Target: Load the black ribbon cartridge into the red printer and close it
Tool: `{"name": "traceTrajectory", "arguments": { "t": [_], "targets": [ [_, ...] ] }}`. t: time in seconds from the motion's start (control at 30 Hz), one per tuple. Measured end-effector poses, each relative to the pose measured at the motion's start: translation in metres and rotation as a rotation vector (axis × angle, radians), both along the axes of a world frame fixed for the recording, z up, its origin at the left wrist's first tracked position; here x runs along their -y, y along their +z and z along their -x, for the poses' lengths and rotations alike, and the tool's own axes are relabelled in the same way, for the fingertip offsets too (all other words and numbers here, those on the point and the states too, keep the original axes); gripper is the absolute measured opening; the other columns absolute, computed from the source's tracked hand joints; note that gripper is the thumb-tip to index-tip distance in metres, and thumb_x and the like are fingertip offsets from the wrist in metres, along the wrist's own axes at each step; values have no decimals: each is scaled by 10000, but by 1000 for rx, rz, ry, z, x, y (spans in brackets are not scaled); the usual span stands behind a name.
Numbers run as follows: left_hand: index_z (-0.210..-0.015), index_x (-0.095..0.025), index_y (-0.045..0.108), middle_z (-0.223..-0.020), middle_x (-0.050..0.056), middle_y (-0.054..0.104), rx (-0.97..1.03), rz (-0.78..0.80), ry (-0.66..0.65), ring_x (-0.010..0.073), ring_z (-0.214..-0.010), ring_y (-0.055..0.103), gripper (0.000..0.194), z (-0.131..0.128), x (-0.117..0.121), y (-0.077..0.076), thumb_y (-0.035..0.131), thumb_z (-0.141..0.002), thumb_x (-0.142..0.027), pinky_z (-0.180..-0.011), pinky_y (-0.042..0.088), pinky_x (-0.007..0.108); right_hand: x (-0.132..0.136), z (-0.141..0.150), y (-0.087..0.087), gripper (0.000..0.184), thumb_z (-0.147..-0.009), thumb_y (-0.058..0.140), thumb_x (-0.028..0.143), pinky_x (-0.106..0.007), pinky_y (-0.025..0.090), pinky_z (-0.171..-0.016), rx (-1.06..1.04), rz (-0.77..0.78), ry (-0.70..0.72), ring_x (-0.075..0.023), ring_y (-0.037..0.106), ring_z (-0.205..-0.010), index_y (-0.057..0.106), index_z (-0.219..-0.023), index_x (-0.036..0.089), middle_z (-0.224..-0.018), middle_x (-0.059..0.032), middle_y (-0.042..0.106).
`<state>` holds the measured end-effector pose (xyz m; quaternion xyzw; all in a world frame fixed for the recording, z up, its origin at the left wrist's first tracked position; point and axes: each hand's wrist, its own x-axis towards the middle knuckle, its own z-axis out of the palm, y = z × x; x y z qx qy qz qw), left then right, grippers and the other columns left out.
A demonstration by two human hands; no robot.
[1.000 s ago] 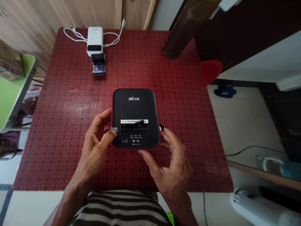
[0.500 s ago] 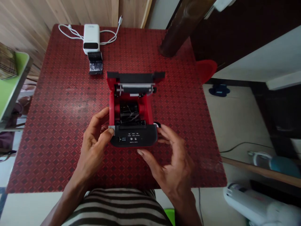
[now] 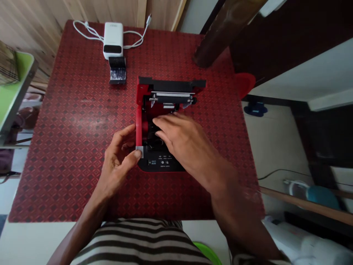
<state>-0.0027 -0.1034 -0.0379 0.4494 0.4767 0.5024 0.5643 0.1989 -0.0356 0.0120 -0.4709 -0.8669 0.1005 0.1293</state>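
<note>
A small red and black label printer (image 3: 162,165) sits on the table with its lid (image 3: 171,86) raised, showing a roller across the lid's underside. My left hand (image 3: 120,156) grips the printer's left front corner, thumb pressed on a grey square piece (image 3: 140,151) there and fingers along the side wall. Over the open compartment lies my right hand (image 3: 182,138), fingers stretched in and a gap between index finger and thumb. Dark, shiny material (image 3: 153,141) shows inside the compartment under the fingertips; the hand hides most of it and the printer's right side.
Toward the back left lie a white power bank (image 3: 113,36) with a white cable (image 3: 138,42) and a folded black strip (image 3: 117,71). A brown post (image 3: 209,48) stands at the table's back right. The table (image 3: 82,154) has a red patterned cover.
My right hand has moved from beside the printer's right front corner up and into its open compartment. The printer and my left hand appear slightly farther right in view.
</note>
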Motion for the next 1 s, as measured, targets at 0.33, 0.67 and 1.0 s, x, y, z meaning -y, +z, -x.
{"name": "traceTrajectory", "arguments": {
  "t": [0.33, 0.67, 1.0],
  "targets": [
    [-1516, -315, 706, -1547, 76, 748, -11, -1, -11, 319, -1407, 719, 513, 1, -1, -3, 828, -1038, -457, -1224, 574, 535, -19, 15, -8, 253, -1022, 637, -30, -368, 564, -820, 188, -10, 14, -259, 785, -993, 786, -1042, 174, -1082, -96, 837],
    [-1495, -321, 727, -1545, 73, 758, -14, -9, -1, 324, -1397, 732, 491, 1, -1, -1, 829, -1032, -449, -1186, 598, 522, -7, 16, 14, 226, -1046, 635, 52, -390, 554, -781, 237, -16, -62, -289, 792, -1004, 795, -1132, 186, -1109, -124, 854],
    [-1505, -287, 724, -1567, 91, 751, -8, -15, 5, 336, -1367, 750, 547, 1, -1, -3, 848, -1003, -463, -1110, 638, 494, 10, 15, 18, 201, -1007, 629, 38, -370, 567, -760, 116, -184, -139, -274, 787, -897, 743, -1070, 191, -991, -102, 836]
  ]
}}
